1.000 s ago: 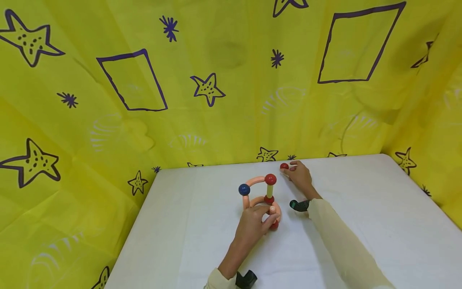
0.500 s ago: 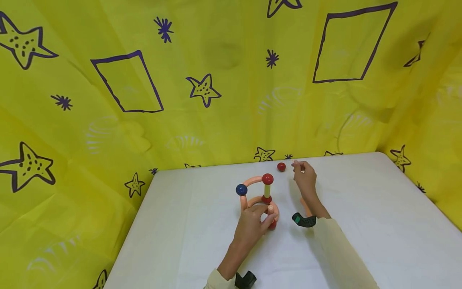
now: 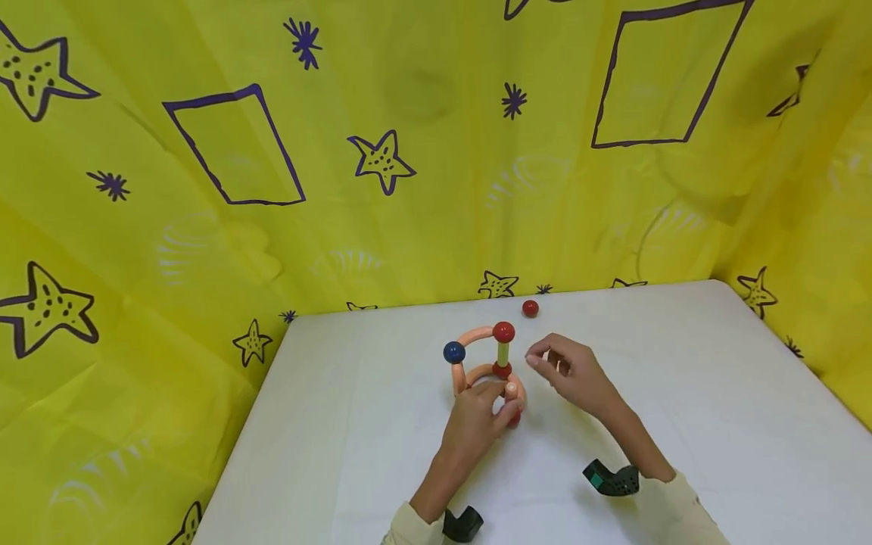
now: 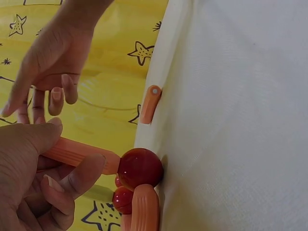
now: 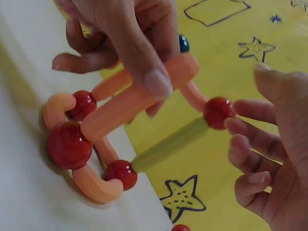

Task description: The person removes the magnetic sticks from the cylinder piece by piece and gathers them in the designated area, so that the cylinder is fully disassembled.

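Note:
My left hand (image 3: 472, 425) pinches an upright orange rod (image 5: 134, 103) that joins a red ball (image 5: 70, 145) at the front base of a ball-and-rod frame. Curved orange pieces (image 5: 98, 186) link several red balls low down. A yellow-green rod (image 3: 502, 354) rises at the back to a red ball (image 3: 503, 331), and a curved orange rod runs from there to a blue ball (image 3: 454, 352). Just right of the frame, my right hand (image 3: 572, 375) hovers with relaxed, bent fingers and nothing between them.
A loose red ball (image 3: 530, 308) lies near the far edge of the white table (image 3: 327, 424). One orange piece (image 4: 150, 104) lies on the table in the left wrist view. Yellow patterned cloth (image 3: 422, 227) hangs behind.
My right hand has left the loose red ball, first drawing right, then coming nearer and toward the frame. My left hand keeps its hold on the orange rod.

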A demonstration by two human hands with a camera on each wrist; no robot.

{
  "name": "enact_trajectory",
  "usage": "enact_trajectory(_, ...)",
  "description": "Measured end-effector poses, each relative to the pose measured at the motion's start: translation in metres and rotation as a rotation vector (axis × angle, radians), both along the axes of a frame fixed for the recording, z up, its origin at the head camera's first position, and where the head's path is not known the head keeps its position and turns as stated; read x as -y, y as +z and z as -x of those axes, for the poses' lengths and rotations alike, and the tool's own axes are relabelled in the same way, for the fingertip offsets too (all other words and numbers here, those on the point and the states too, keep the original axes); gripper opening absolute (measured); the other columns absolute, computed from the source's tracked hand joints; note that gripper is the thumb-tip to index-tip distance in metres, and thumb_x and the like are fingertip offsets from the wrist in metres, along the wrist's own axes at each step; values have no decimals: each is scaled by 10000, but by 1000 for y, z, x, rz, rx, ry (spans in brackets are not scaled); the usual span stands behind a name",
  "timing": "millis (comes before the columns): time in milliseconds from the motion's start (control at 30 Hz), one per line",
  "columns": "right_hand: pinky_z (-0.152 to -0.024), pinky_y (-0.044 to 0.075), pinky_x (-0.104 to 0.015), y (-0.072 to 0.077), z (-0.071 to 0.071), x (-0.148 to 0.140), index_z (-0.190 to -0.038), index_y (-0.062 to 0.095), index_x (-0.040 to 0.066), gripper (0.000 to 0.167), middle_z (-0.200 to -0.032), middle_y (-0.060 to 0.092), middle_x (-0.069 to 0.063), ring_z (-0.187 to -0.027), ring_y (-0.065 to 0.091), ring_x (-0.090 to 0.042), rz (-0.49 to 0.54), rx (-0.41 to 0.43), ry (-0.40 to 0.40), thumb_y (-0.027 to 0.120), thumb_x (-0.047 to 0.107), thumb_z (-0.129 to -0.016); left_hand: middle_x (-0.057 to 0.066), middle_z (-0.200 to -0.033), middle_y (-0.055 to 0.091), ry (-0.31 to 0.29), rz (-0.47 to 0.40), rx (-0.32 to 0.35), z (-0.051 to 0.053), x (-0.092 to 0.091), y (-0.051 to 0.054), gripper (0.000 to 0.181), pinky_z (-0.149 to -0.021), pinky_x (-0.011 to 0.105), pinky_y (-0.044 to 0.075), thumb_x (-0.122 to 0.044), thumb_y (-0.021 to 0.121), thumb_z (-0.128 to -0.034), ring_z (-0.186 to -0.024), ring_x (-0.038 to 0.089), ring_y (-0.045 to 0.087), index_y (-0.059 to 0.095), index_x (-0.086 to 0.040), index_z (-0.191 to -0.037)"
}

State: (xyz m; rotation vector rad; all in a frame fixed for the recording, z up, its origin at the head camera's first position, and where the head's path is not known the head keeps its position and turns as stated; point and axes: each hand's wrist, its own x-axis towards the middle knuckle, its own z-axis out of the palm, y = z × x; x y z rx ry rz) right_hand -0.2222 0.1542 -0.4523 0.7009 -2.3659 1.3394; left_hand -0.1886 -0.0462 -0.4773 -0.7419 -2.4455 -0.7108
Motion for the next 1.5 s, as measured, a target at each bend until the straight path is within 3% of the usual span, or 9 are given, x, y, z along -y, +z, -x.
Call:
enact_trajectory(167,-508,430,-196,1,-8,7,-1047,669,200,233,-956,658,57,-605,474,10,-122,-87,184,767,161,-839,-56,-818,746,12,19,7,0,0,-2,188,-679,63,455,-275,735,-878,-963,94,670,754,-109,-965)
enact_trajectory(267,-500,415,-186,0,-9,11,-1047,671,190,243,-968,652,70,-587,469,27,-143,-84,227,780,207,-830,-32,-837,745,-3,15,3,0,0,-3,178,-671,82,468,-238,725,-887,-852,89,682,746,-93,-986)
enact_trajectory(367,-503,426,-191,-1,-9,13,-1003,662,196,209,-944,642,90,-607,476,27,-148,-92,250,779,204,-830,-14,-784,717,-22,8,4,-1,0,-4,82,-635,78,436,-186,716,-880,-708,59,629,720,-105,-893)
enact_trajectory(567,-518,474,-249,-1,-9,14,-960,654,234,204,-883,626,129,-666,509,8,-152,-111,264,781,153,-822,-17,-704,630,-3,45,73,-2,-1,-5,108,-558,66,319,-173,743,-841,-612,13,463,661,-124,-793)
enact_trajectory(733,-512,470,-237,-2,-12,14,-977,654,218,224,-886,624,131,-664,506,12,-167,-115,255,782,133,-814,-34,-696,537,30,83,194,-4,-4,-8,158,-534,89,308,-170,783,-813,-612,16,416,644,-110,-766)
enact_trajectory(933,-521,470,-215,-5,-14,16,-1008,659,166,216,-897,611,128,-657,517,1,-237,-81,243,779,185,-828,-47,-649,510,73,103,247,-5,-7,-11,207,-524,102,313,-153,809,-783,-604,31,422,629,-106,-691)
enact_trajectory(1167,-569,464,-197,-12,-14,19,-962,626,213,141,-867,589,119,-658,515,-21,-319,-34,241,732,247,-877,-63,-624,505,83,32,360,-5,-8,-14,178,-510,116,324,-124,796,-785,-600,10,427,632,-109,-716)
enact_trajectory(1367,-607,433,-167,-17,-14,20,-940,618,202,137,-818,572,137,-672,528,-35,-406,29,216,720,271,-879,-88,-585,508,71,-20,409,-2,-7,-18,173,-506,128,337,-120,799,-772,-578,-24,440,636,-118,-715)
enact_trajectory(1500,-591,426,-172,-18,-13,19,-921,601,213,136,-765,539,152,-653,539,-58,-407,75,214,712,283,-887,-80,-596,551,51,-64,444,0,-6,-17,120,-506,129,361,-111,798,-771,-539,-47,459,678,-107,-770)
